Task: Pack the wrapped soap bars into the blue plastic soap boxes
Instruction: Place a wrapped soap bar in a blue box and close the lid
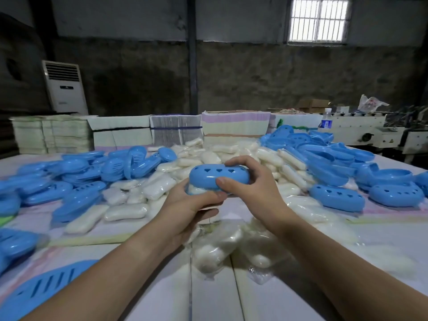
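Soap box (218, 179) dead centre, clamped between both hands: left hand (196, 202) cupping underneath at six o'clock, right hand (252, 181) pinching the three o'clock end. Looks light, rigid, glossy, so probably slippery; best squeezed at its rounded ends. Wrapped soap bars (231, 156) heaped behind, at twelve.

Dim, stained grey concrete wall (254, 72); bright barred window (318, 20) upper right; white floor-standing air conditioner (66, 88) left; dark steel pillar (192, 54) centre.

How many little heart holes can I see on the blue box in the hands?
4, in a row along the top of the box held by both hands. Fingers may hide more.
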A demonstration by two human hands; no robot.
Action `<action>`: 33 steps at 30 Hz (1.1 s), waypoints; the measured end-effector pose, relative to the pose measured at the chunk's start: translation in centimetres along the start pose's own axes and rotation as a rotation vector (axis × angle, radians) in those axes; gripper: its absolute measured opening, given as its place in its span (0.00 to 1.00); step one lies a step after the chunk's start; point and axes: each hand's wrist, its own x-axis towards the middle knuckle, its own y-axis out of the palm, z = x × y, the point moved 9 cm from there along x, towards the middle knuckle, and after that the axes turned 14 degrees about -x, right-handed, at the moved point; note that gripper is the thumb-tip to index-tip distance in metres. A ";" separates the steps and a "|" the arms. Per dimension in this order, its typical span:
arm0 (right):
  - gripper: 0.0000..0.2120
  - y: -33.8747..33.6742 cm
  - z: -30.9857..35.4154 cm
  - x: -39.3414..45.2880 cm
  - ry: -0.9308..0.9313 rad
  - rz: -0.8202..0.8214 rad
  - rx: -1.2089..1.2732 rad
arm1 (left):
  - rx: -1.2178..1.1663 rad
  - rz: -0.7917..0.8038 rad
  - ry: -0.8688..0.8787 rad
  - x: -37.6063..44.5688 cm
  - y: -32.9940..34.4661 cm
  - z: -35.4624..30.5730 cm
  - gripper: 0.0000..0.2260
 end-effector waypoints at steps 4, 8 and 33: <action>0.14 0.1 0.0 -0.1 -0.003 0.027 0.030 | -0.009 -0.018 0.000 -0.2 0.1 -0.2 0.25; 0.13 0.2 0.2 -0.2 -0.011 0.043 0.033 | -0.018 -0.004 -0.011 -0.3 0.3 0.0 0.24; 0.14 2.4 -0.4 -0.8 -0.036 0.257 0.030 | -0.043 0.044 -0.011 0.0 0.3 0.2 0.24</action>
